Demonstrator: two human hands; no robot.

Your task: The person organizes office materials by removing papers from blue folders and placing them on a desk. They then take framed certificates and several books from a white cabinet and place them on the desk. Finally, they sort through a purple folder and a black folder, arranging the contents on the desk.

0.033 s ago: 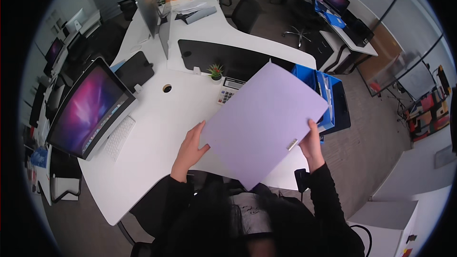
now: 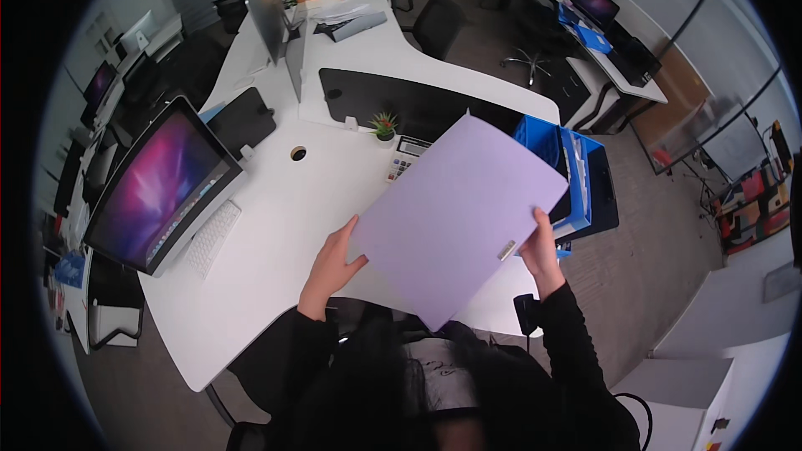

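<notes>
A large light purple folder (image 2: pixel 459 217) lies tilted between my hands, above the white desk (image 2: pixel 276 259). A small metal clip (image 2: pixel 507 250) sits near its lower right edge. My left hand (image 2: pixel 330 270) is at the folder's left edge, its fingertips and thumb against it. At the right edge my right hand (image 2: pixel 543 255) grips with the thumb on top and the other fingers mostly hidden underneath. Partly covered by the folder's upper left edge is a calculator (image 2: pixel 401 163). Beyond the right edge stands a blue file holder (image 2: pixel 576 175) with papers and folders in it.
On the left stand a monitor (image 2: pixel 167 188) and a white keyboard (image 2: pixel 213 238). A small potted plant (image 2: pixel 384 127) is in front of the black divider (image 2: pixel 401 100). A cable hole (image 2: pixel 298 154) opens in the desk. Black office chairs (image 2: pixel 439 25) and other desks fill the background.
The folder and my right hand have shifted slightly left relative to the desk, showing a little more of the blue file holder. Both hands stay on the folder.
</notes>
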